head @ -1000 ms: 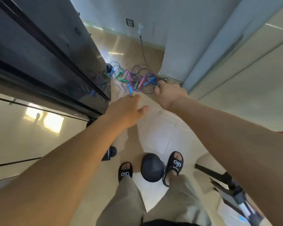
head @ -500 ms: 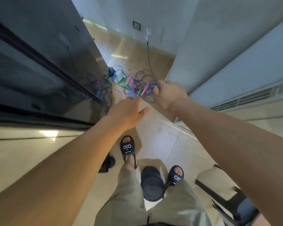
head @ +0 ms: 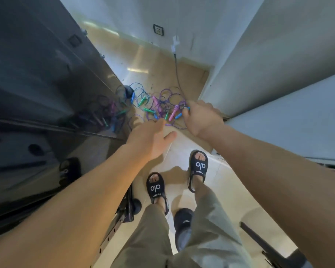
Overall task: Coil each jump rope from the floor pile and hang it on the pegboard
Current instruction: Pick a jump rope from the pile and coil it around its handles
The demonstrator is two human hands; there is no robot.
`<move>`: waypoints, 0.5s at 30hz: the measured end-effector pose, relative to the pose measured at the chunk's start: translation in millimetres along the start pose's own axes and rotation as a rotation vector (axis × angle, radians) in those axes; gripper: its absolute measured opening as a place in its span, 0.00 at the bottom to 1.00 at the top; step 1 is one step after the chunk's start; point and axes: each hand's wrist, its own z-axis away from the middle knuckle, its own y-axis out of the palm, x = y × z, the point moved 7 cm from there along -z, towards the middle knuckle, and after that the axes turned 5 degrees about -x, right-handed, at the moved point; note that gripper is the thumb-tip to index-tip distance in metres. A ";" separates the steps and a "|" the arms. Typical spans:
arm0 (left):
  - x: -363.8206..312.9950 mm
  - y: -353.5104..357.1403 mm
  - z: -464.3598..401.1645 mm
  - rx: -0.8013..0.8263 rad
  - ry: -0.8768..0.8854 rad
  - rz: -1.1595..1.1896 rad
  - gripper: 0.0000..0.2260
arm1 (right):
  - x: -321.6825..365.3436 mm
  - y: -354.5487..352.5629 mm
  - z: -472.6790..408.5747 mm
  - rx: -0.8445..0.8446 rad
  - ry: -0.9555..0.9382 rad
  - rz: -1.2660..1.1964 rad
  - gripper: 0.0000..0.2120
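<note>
Purple, blue and green cords lie tangled together as a pile of jump ropes on the tan floor, in a corner between a glossy dark cabinet on the left and a pale grey wall on the right. Short plastic handles in pink, green and blue poke out among the loops. A person stands over the pile in black sandals, both bare arms stretched toward it. The left hand hovers near the pile's front edge with fingers loosely spread and thumb out, holding nothing. The right hand is at the pile's right edge with knuckles up and fingers curled under; whether it already pinches a cord or handle cannot be told. A thin dark cable runs from a wall plug down past the ropes. The ropes look light, limp and thin, likely to snag on one another when lifted. The stiff handles seem the surest place to grip, drawing one rope free slowly before coiling.
</note>
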 end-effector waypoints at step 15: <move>37.8 70.4 -143.9 0.097 -0.085 0.061 0.33 | -24.0 97.3 -157.1 0.134 -0.077 0.076 0.18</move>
